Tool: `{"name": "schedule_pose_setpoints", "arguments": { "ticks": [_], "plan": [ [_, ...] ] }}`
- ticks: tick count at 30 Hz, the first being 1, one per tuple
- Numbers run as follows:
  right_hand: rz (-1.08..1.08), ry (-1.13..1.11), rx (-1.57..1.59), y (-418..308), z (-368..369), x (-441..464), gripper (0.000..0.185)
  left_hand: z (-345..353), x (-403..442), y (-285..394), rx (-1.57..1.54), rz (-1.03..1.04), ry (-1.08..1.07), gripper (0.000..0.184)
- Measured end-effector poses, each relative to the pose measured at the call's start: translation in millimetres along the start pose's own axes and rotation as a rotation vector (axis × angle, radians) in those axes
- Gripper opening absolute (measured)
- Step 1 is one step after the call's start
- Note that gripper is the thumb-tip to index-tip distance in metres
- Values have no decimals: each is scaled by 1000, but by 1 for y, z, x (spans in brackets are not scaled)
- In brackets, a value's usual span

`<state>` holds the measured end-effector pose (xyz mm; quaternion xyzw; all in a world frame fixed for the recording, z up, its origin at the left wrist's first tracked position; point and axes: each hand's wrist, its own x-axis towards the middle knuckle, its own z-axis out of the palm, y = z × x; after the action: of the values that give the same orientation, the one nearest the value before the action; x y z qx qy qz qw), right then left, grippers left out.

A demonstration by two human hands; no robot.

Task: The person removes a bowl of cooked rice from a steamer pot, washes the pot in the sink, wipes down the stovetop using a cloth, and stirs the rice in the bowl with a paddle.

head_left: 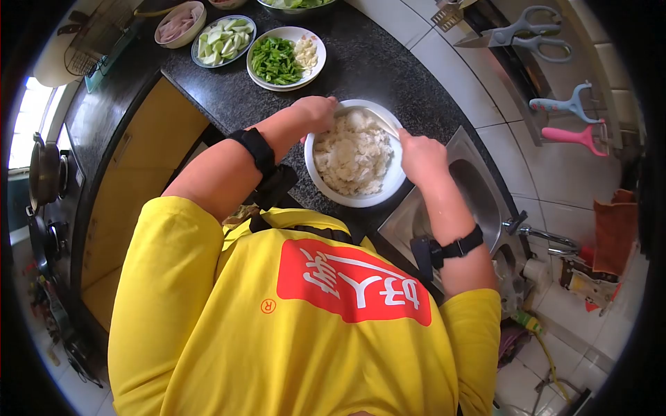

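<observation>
A white bowl (310,165) stands on the dark counter, holding a clumpy white mass (352,152) that looks like crumbly dough or cooked rice. My left hand (319,115) is closed on the bowl's upper-left rim. On the other side, my right hand (423,159) wraps round a slim, pale stick-like utensil (383,120). The utensil slants over the upper right of the bowl toward the white mass; its far end is hard to make out.
Beyond the bowl are a plate of chopped green peppers (275,61) and garlic (305,54), a plate of sliced pale-green vegetable (223,41) and a bowl of pinkish meat (179,26). A steel sink (472,173) adjoins the right. Scissors (527,38) and peelers (572,104) hang on the wall.
</observation>
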<state>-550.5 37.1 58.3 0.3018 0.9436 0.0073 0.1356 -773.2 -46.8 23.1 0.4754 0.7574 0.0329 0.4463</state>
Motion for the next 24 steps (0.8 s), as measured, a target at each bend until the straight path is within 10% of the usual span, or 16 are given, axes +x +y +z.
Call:
{"name": "schedule_pose_setpoints", "arguments": {
  "ticks": [7, 24],
  "plan": [
    [-89, -125, 550, 30, 32, 35, 32, -1, -5, 3, 89, 40, 78, 43],
    [-269, 124, -232, -34, 6, -69, 49, 8, 7, -1, 105, 46, 126, 53]
  ]
}}
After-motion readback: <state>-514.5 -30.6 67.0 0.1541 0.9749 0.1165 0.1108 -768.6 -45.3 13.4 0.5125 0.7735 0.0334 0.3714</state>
